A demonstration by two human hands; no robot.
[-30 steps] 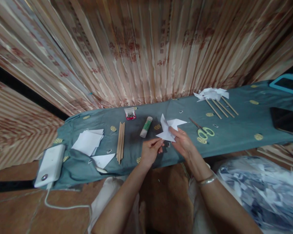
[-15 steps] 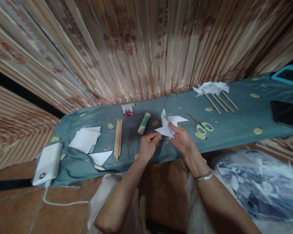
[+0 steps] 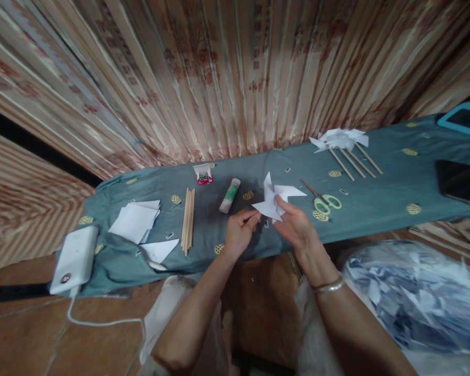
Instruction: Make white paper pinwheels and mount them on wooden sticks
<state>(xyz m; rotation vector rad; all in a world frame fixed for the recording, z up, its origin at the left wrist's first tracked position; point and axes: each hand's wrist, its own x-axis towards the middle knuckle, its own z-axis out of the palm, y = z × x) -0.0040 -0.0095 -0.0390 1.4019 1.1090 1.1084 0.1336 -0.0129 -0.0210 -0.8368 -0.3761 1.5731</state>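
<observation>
My right hand [image 3: 297, 225] holds a white folded paper pinwheel [image 3: 276, 197] above the near edge of a teal-covered table [image 3: 376, 206], fingers closed on its middle. My left hand [image 3: 239, 231] is just left of it, thumb and fingers pinched together at the pinwheel's left tip; what sits in the pinch is too small to make out. A glue stick [image 3: 230, 195] lies just beyond the left hand. Green-handled scissors [image 3: 324, 199] lie to the right of the pinwheel.
On the table lie a bundle of wooden sticks [image 3: 188, 220], a stack of white paper squares [image 3: 135, 222], a small red box of pins [image 3: 203, 174], finished pinwheels on sticks [image 3: 342, 143], a white power bank [image 3: 75, 259], a black phone [image 3: 459, 181]. A plastic bag of paper scraps [image 3: 415, 292] sits lower right.
Both hands with the pinwheel have shifted slightly up and right in view as the camera tilted. The grip looks the same.
</observation>
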